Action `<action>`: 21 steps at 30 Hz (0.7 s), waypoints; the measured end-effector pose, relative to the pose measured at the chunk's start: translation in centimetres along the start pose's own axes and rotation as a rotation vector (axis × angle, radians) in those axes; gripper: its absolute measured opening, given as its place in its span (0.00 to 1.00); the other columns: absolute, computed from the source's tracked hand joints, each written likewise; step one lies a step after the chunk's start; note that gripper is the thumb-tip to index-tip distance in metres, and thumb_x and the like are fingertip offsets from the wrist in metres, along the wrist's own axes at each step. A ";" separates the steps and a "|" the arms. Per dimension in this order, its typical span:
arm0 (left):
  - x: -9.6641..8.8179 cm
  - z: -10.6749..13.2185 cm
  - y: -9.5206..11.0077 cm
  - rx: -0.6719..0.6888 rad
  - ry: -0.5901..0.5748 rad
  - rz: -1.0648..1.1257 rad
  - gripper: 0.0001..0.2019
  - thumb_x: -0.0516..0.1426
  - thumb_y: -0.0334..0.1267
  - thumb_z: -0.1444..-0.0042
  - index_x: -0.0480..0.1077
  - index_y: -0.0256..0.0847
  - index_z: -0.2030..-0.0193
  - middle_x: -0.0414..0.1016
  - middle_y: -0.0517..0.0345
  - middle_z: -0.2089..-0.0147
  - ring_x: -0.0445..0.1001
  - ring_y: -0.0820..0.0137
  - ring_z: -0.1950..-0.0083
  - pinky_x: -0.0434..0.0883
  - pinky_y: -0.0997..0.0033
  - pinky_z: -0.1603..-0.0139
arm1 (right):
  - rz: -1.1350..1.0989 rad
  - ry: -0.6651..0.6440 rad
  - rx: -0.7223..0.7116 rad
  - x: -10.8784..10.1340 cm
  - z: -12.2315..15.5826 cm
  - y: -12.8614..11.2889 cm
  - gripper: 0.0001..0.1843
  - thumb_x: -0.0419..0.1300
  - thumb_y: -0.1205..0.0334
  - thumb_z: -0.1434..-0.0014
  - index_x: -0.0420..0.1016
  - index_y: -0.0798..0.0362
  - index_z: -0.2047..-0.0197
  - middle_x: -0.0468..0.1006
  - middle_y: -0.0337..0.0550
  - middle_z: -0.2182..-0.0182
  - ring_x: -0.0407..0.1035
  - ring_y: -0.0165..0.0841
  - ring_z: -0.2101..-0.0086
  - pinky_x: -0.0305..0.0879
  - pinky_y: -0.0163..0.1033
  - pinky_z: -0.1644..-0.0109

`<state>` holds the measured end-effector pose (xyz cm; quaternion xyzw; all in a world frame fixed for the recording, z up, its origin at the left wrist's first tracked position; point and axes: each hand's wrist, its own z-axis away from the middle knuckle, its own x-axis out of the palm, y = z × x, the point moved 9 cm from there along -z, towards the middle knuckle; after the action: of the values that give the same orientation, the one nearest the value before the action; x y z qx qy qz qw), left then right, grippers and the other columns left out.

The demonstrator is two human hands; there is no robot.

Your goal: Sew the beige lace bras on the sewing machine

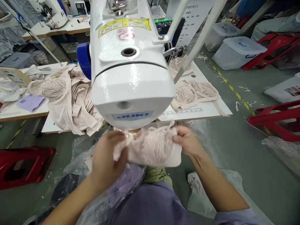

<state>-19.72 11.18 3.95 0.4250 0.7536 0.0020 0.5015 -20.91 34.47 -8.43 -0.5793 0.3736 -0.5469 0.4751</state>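
Note:
Between my two hands a pale pink lace bra (152, 145) is held up just below the head of a white sewing machine (133, 90). My left hand (109, 156) is closed around its left end, with the fingers slightly smeared by motion. My right hand (186, 140) pinches the upper right edge between thumb and fingers. The machine head hides the needle area, so whether the fabric touches it I cannot tell.
A heap of similar pink bras (72, 100) lies on the table left of the machine. More bras (194, 93) rest on the right tabletop beside a printed ruler. Red stools (25, 165) and lidded plastic bins (239, 51) stand around. Plastic bags (203, 193) lie below.

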 end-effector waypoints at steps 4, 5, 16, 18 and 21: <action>2.8 0.6 5.3 0.181 -0.240 0.228 0.28 0.63 0.43 0.42 0.61 0.34 0.38 0.74 0.40 0.44 0.73 0.55 0.43 0.73 0.57 0.45 | 0.292 -0.581 -0.041 10.6 2.2 -2.7 0.13 0.63 0.55 0.35 0.81 0.55 0.65 0.81 0.41 0.70 0.73 0.31 0.69 0.67 0.34 0.63; 4.0 0.6 4.5 0.092 -0.352 0.247 0.27 0.64 0.46 0.43 0.65 0.35 0.42 0.77 0.44 0.50 0.76 0.57 0.51 0.74 0.60 0.53 | 0.346 -0.618 -0.056 11.8 2.4 -3.0 0.14 0.60 0.57 0.32 0.81 0.55 0.64 0.81 0.41 0.69 0.73 0.30 0.68 0.66 0.33 0.62; 5.6 0.2 -8.1 -0.663 -0.245 0.334 0.12 0.59 0.43 0.43 0.66 0.39 0.74 0.70 0.63 0.75 0.66 0.72 0.72 0.61 0.74 0.70 | 0.665 -0.079 0.035 7.1 -3.8 -0.4 0.30 0.61 0.45 0.38 0.53 0.52 0.82 0.51 0.33 0.83 0.48 0.26 0.79 0.42 0.36 0.74; 5.6 -0.5 -8.3 -0.650 -0.179 0.335 0.10 0.59 0.39 0.45 0.65 0.40 0.74 0.67 0.63 0.76 0.66 0.71 0.71 0.63 0.73 0.69 | 0.589 -0.078 0.076 6.9 -4.5 0.0 0.32 0.62 0.41 0.41 0.51 0.51 0.81 0.51 0.33 0.82 0.48 0.26 0.78 0.43 0.35 0.74; 5.6 -1.5 -8.4 -0.591 -0.138 0.305 0.05 0.57 0.36 0.47 0.66 0.41 0.72 0.67 0.63 0.77 0.67 0.69 0.71 0.65 0.72 0.68 | 0.535 -0.080 0.102 6.6 -5.4 0.4 0.33 0.64 0.36 0.45 0.53 0.51 0.81 0.53 0.34 0.82 0.50 0.28 0.78 0.46 0.35 0.74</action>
<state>-26.94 10.05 -3.17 0.3682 0.6124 0.2668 0.6466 -25.39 27.29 -7.22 -0.4563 0.4663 -0.3969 0.6456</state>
